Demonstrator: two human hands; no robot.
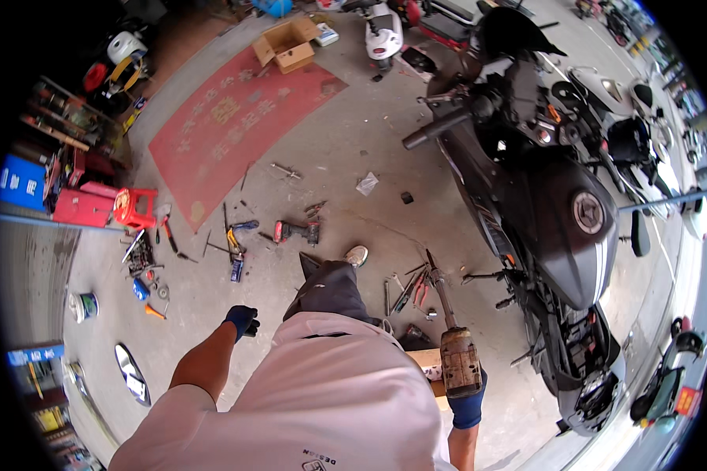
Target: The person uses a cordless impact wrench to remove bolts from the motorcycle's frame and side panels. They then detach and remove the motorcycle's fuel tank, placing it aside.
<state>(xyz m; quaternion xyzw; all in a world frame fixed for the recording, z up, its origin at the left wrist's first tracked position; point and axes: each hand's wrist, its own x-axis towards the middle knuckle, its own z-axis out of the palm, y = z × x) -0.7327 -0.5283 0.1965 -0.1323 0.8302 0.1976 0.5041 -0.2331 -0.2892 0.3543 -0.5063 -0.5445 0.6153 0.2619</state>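
Note:
My left hand (244,320), in a dark glove, hangs over the floor at my left side. Its fingers are curled, and nothing shows in them. At my right side, my right hand (469,404) wears a dark blue glove and grips a long tool (460,361) with a thick, scuffed brown-grey cylindrical body and a thin metal rod pointing forward. That body hides most of the fingers. Just beside and behind it shows part of a cardboard box (426,359). On the floor close by lie pliers and screwdrivers (408,290).
A black motorcycle (558,224) stands to my right, its tail uncovered. A red power drill (294,231) and several hand tools lie ahead. Farther off are a red mat (228,125), an open carton (287,45), a red stool (135,207) and a white scooter (383,35).

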